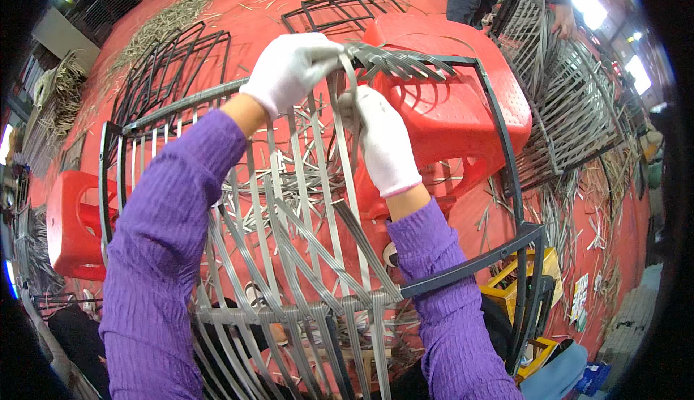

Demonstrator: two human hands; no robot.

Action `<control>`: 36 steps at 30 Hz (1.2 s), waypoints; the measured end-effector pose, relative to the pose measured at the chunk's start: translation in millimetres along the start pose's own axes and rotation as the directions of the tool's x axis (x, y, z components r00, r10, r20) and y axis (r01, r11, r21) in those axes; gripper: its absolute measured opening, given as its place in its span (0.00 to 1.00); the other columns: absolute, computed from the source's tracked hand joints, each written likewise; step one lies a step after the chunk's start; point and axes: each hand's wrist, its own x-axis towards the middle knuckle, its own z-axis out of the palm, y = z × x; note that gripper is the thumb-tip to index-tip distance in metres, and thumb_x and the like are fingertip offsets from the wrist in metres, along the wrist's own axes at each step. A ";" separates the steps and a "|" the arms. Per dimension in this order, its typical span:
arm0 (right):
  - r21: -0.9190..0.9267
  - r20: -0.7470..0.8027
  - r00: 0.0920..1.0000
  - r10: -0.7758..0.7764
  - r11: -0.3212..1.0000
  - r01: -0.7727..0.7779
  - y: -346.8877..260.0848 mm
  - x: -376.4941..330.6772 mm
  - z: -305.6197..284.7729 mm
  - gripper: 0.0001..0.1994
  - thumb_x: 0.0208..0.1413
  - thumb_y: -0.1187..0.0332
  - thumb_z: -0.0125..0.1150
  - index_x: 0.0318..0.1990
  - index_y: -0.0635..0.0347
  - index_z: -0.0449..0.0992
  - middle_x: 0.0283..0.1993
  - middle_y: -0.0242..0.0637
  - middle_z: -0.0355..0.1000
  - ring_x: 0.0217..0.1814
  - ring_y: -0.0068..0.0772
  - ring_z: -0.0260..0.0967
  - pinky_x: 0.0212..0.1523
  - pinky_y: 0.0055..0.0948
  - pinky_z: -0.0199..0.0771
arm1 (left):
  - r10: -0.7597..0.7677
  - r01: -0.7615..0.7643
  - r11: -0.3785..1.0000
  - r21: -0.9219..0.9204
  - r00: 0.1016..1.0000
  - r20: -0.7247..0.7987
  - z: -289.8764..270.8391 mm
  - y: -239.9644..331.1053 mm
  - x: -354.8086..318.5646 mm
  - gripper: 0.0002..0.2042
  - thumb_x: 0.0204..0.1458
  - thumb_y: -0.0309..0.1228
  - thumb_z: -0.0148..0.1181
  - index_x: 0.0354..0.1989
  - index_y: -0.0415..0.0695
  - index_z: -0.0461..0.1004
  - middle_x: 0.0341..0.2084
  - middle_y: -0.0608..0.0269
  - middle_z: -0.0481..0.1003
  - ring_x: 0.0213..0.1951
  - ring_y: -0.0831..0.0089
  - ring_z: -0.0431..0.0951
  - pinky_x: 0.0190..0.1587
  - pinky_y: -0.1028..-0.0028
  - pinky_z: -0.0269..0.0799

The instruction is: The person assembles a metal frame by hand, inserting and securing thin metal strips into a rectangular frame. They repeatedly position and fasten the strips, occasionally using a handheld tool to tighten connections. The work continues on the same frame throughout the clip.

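Observation:
A dark metal frame point(497, 119) lies in front of me, with flat grey strips point(298, 154) strung between its far and near rails. At the far rail, my white-gloved left hand point(289, 71) pinches a grey flat strip point(350, 73) between thumb and fingertips. Just below and to the right, my right hand point(383, 139), also gloved, has its fingers closed around the same strip. Beside the hands, a bunch of loose strip ends point(405, 61) hangs over the far rail. Strips wrap closely around the near rail point(289, 315), some with free ends sticking up.
A red plastic stool point(463, 103) stands under the frame's far right; another red stool point(72, 219) is at left. Bare black frames point(173, 67) lie on the red floor. At far right a person's hand point(564, 20) touches a woven grey panel point(571, 103). Strip scraps litter the floor.

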 end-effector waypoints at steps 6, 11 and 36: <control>0.161 0.160 0.983 0.094 0.980 -0.120 14.9 53.7 1.4 0.09 0.65 0.74 0.51 0.50 0.61 0.69 0.48 0.39 0.72 0.50 0.32 0.71 0.51 0.31 0.73 | -0.253 0.451 0.870 -0.199 0.756 0.604 11.9 -51.3 49.9 0.13 0.58 0.37 0.55 0.43 0.44 0.81 0.32 0.63 0.81 0.31 0.75 0.78 0.40 0.71 0.75; -0.843 0.427 0.794 -0.433 0.126 0.522 71.8 44.8 -58.5 0.12 0.59 0.73 0.50 0.50 0.61 0.70 0.45 0.52 0.73 0.51 0.54 0.71 0.52 0.46 0.72 | -0.459 0.486 0.873 0.029 0.801 0.385 5.4 -22.2 38.6 0.14 0.54 0.41 0.56 0.33 0.45 0.82 0.25 0.59 0.80 0.30 0.68 0.79 0.39 0.69 0.73; -0.311 -0.040 0.999 -0.021 0.950 0.007 -23.5 -11.8 11.9 0.16 0.67 0.60 0.47 0.39 0.63 0.76 0.25 0.29 0.69 0.26 0.19 0.65 0.27 0.23 0.67 | -0.152 0.152 0.988 0.011 0.985 0.082 4.0 13.1 -6.6 0.13 0.55 0.35 0.61 0.47 0.46 0.80 0.39 0.56 0.81 0.41 0.58 0.82 0.45 0.70 0.75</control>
